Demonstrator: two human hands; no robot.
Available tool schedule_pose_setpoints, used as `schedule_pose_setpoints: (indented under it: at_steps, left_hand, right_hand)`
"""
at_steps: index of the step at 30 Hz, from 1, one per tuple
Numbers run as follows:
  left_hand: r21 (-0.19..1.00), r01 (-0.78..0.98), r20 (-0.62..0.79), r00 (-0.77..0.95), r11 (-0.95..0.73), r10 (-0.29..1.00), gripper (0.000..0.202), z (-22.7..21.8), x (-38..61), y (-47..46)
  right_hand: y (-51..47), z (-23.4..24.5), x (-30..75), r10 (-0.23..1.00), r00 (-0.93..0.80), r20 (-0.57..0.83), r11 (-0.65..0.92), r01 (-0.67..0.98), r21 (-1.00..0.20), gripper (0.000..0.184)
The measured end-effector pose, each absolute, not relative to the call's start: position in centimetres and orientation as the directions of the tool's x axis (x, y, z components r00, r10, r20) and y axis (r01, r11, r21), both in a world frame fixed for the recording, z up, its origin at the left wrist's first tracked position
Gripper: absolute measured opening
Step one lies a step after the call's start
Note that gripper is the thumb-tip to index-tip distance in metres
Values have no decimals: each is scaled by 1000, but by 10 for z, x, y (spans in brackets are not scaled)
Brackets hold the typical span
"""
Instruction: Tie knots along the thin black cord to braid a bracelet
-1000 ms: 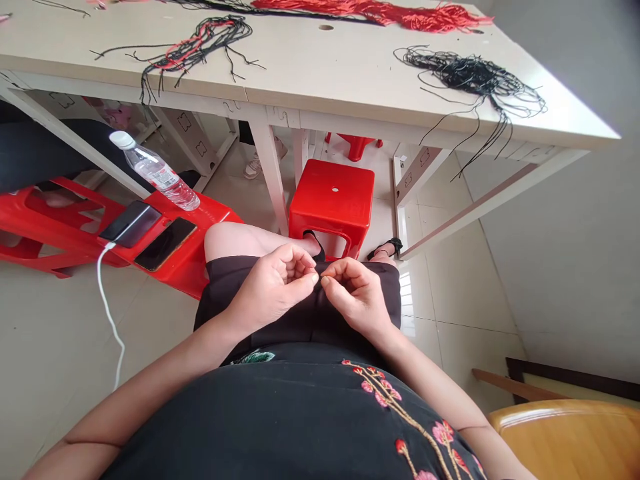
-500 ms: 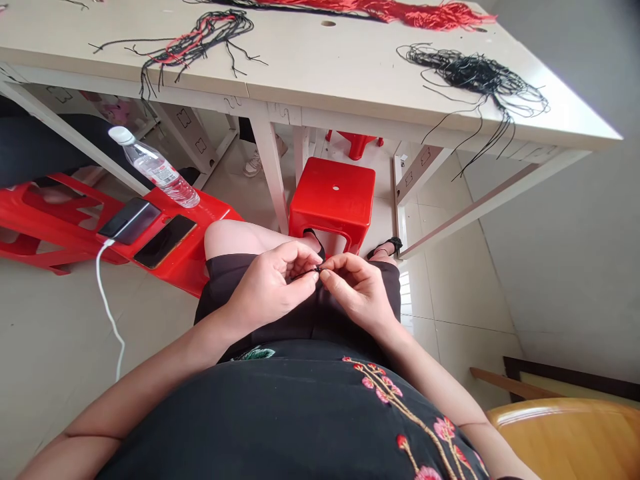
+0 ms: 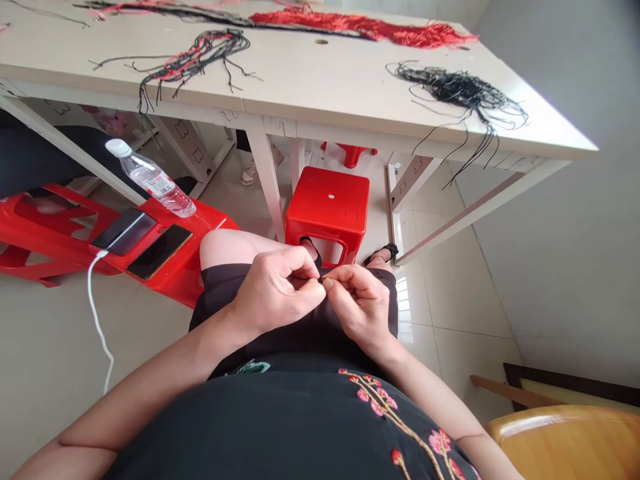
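Over my lap, my left hand (image 3: 280, 290) and my right hand (image 3: 357, 300) meet fingertip to fingertip. Between them is a short bit of black cord (image 3: 321, 279), mostly hidden by the fingers and hard to tell from the dark shorts behind. Both hands are closed in a pinch on it, thumb against forefinger. On the table beyond lie a bundle of black cords with some red (image 3: 197, 57), a tangled heap of black cords (image 3: 463, 90) and a long red hank of cord (image 3: 360, 27).
The white table (image 3: 320, 83) runs across in front of me. A red stool (image 3: 327, 203) stands under its edge. To my left, another red stool (image 3: 175, 283) bears a water bottle (image 3: 155, 180), a phone (image 3: 160, 251) and a dark device on a white cable (image 3: 97, 320). A wooden chair (image 3: 575, 440) is at lower right.
My left thumb and fingers have closed in more tightly at the cord, and the right fingers have curled slightly. The view has tilted a little, so the table and stools sit lower.
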State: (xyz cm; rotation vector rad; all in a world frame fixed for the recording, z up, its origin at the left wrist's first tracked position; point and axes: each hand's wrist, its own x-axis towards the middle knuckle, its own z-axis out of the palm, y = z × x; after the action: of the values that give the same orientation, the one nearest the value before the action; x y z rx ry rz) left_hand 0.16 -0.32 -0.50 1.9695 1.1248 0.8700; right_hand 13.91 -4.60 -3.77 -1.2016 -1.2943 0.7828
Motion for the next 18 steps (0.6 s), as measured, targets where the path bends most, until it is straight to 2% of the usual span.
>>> schedule_pose_setpoints:
  at_steps: [4,7,9,18]
  left_hand:
    - [910,357,19,469,-210,883,5,-1,-4,5]
    - [924,348,-32,478,-157,878,16,-5,-8,8]
    - [914,374,-38,471,-160,882,18,-8,-9,8]
    - [886,423,-23,449,-190,893,20,-4,-6,2]
  right_hand:
    - [-40,-37,141,992,118,48,67,-164,-984,15]
    - [-37,-40,144,995,94,-38,-9,-290,-957,14]
    - [-38,-41,144,996,73,-47,-24,-280,-960,13]
    - [-42,-40,143,992,85,93,100,-91,-991,10]
